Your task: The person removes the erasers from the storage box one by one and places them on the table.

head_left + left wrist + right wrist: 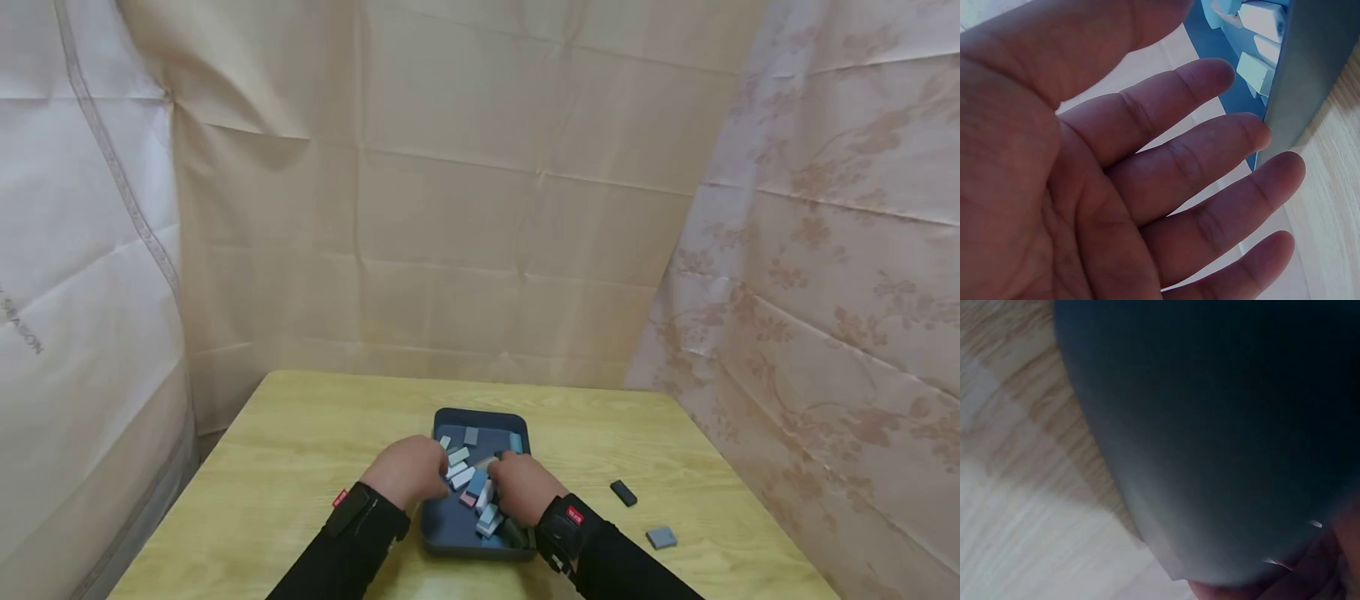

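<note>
A dark grey rectangular tray (442, 525) holds several small blocks in white, pale green, grey and blue, among them a blue block (477, 482) and a white block (462, 477). My left hand (408, 471) hovers at the tray's left rim. Its fingers are spread and loosely bent in the left wrist view, with nothing in the palm. Over the tray's right side, my right hand (525, 487) reaches down among the blocks. In the right wrist view the tray's wall (1197, 437) covers most of that hand, so I cannot tell what its fingers hold.
Right of the tray, a black block (623, 492) and a grey block (662, 537) lie on the yellow wood-grain table (330, 417). Beige cloth (450, 208) hangs behind the table, and a floral sheet (825, 292) hangs on the right.
</note>
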Action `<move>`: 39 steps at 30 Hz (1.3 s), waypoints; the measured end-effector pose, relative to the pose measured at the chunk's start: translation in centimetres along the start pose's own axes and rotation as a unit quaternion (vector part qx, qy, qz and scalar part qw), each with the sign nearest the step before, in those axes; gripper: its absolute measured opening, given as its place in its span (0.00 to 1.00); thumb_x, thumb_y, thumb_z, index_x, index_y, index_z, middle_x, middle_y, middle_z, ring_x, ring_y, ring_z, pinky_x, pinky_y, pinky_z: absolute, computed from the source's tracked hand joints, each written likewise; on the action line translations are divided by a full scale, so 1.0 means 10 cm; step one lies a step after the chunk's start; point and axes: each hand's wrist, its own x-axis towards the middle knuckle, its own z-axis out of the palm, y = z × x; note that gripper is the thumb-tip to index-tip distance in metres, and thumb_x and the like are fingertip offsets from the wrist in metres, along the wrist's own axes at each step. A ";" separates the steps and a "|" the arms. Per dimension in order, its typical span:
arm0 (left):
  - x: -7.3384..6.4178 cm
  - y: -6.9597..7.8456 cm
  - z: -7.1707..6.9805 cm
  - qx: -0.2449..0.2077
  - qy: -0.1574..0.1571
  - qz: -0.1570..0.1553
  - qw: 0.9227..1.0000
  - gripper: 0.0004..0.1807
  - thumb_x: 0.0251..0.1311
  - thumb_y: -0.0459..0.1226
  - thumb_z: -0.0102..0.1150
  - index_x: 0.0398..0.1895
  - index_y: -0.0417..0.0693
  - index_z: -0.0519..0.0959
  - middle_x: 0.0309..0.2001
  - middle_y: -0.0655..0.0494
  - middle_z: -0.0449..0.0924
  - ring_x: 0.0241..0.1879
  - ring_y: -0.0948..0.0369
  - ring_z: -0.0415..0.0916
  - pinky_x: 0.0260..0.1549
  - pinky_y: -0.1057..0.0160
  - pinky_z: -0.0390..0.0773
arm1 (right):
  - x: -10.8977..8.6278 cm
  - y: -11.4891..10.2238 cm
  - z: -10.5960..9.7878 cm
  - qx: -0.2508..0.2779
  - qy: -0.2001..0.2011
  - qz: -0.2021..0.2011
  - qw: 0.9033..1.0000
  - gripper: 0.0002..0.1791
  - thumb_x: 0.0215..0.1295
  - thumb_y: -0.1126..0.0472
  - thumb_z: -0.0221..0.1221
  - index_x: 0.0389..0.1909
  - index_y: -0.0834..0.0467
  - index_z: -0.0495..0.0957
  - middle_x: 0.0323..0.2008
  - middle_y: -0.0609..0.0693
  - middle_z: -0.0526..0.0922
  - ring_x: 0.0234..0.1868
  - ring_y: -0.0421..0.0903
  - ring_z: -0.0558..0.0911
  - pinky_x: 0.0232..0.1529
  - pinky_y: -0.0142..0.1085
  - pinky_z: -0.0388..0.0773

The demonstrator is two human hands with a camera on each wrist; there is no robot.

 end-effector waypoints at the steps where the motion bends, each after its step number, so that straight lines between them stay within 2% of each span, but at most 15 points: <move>1: 0.00 0.00 -0.01 -0.003 -0.003 -0.001 1.000 0.08 0.46 0.44 0.74 0.25 0.55 0.83 0.23 0.64 0.74 0.24 0.61 0.69 0.27 0.58 0.73 | 0.01 0.00 0.01 0.003 -0.002 0.005 1.000 0.12 0.50 0.68 0.70 0.32 0.50 0.81 0.26 0.41 0.71 0.25 0.37 0.70 0.25 0.34 0.70; 7: 0.02 -0.03 -0.02 -0.002 -0.004 0.002 1.000 0.09 0.45 0.44 0.75 0.27 0.53 0.84 0.24 0.64 0.74 0.24 0.62 0.69 0.28 0.57 0.74 | 0.01 -0.01 -0.02 0.020 0.005 0.002 1.000 0.12 0.50 0.67 0.69 0.32 0.49 0.81 0.25 0.40 0.71 0.25 0.37 0.69 0.25 0.33 0.69; 9: 0.05 -0.03 -0.04 0.003 0.003 0.010 1.000 0.09 0.44 0.44 0.75 0.25 0.54 0.83 0.23 0.64 0.74 0.23 0.62 0.69 0.27 0.58 0.73 | 0.01 0.00 -0.06 0.020 0.017 -0.004 1.000 0.11 0.51 0.67 0.68 0.31 0.49 0.80 0.24 0.40 0.71 0.24 0.37 0.69 0.24 0.33 0.69; 12: 0.04 -0.04 0.00 -0.002 0.010 0.013 1.000 0.09 0.44 0.44 0.74 0.23 0.55 0.82 0.22 0.64 0.73 0.23 0.61 0.68 0.26 0.58 0.72 | -0.03 0.00 -0.08 0.032 0.026 -0.009 0.999 0.10 0.52 0.67 0.67 0.32 0.50 0.79 0.25 0.40 0.71 0.25 0.37 0.69 0.25 0.33 0.70; 15: 0.04 -0.05 0.02 -0.001 0.016 0.010 1.000 0.09 0.44 0.45 0.74 0.23 0.56 0.82 0.22 0.64 0.73 0.23 0.61 0.68 0.26 0.58 0.72 | -0.08 0.05 -0.15 0.051 0.053 -0.011 0.997 0.11 0.52 0.68 0.66 0.34 0.52 0.78 0.28 0.41 0.74 0.27 0.38 0.71 0.28 0.35 0.73; 19: 0.02 -0.05 0.03 0.003 0.023 0.002 1.000 0.09 0.43 0.45 0.74 0.22 0.56 0.82 0.22 0.64 0.74 0.23 0.61 0.69 0.26 0.57 0.73 | -0.16 0.21 -0.25 0.057 0.103 0.015 0.993 0.16 0.53 0.68 0.64 0.43 0.52 0.79 0.32 0.44 0.76 0.29 0.39 0.72 0.31 0.37 0.75; 22: 0.02 -0.04 0.06 0.013 0.032 0.009 0.999 0.10 0.43 0.44 0.73 0.18 0.56 0.79 0.20 0.64 0.73 0.21 0.62 0.67 0.24 0.58 0.71 | -0.27 0.40 -0.29 0.050 0.126 0.063 0.989 0.15 0.54 0.68 0.64 0.42 0.52 0.80 0.30 0.46 0.75 0.28 0.41 0.71 0.30 0.39 0.74; 27: 0.04 -0.02 0.13 0.027 0.040 0.030 0.998 0.11 0.41 0.43 0.72 0.15 0.58 0.77 0.17 0.66 0.71 0.19 0.63 0.66 0.20 0.60 0.69 | -0.53 0.72 -0.18 0.043 0.104 0.135 0.984 0.07 0.53 0.70 0.63 0.30 0.55 0.79 0.25 0.46 0.74 0.26 0.43 0.71 0.30 0.42 0.73; 31: 0.04 0.00 0.14 0.027 0.031 0.013 0.999 0.11 0.42 0.43 0.73 0.16 0.57 0.77 0.17 0.65 0.71 0.19 0.62 0.67 0.21 0.60 0.69 | -0.68 0.90 -0.04 0.049 0.065 0.158 0.984 0.07 0.52 0.72 0.61 0.27 0.56 0.79 0.25 0.48 0.77 0.25 0.44 0.73 0.31 0.44 0.74; 34: 0.04 0.00 0.13 0.023 0.024 -0.001 0.999 0.11 0.44 0.44 0.73 0.17 0.57 0.78 0.18 0.64 0.72 0.20 0.62 0.68 0.22 0.59 0.70 | -0.74 0.97 0.05 0.045 0.044 0.159 0.985 0.07 0.54 0.71 0.62 0.25 0.55 0.78 0.25 0.48 0.79 0.27 0.46 0.75 0.33 0.46 0.75; 39: 0.04 0.01 0.09 0.020 0.025 -0.007 0.999 0.10 0.44 0.43 0.73 0.18 0.56 0.79 0.19 0.64 0.72 0.20 0.61 0.68 0.22 0.59 0.70 | -0.75 1.03 0.09 0.031 0.045 0.143 0.988 0.08 0.56 0.69 0.63 0.23 0.54 0.77 0.24 0.47 0.80 0.27 0.47 0.77 0.34 0.46 0.75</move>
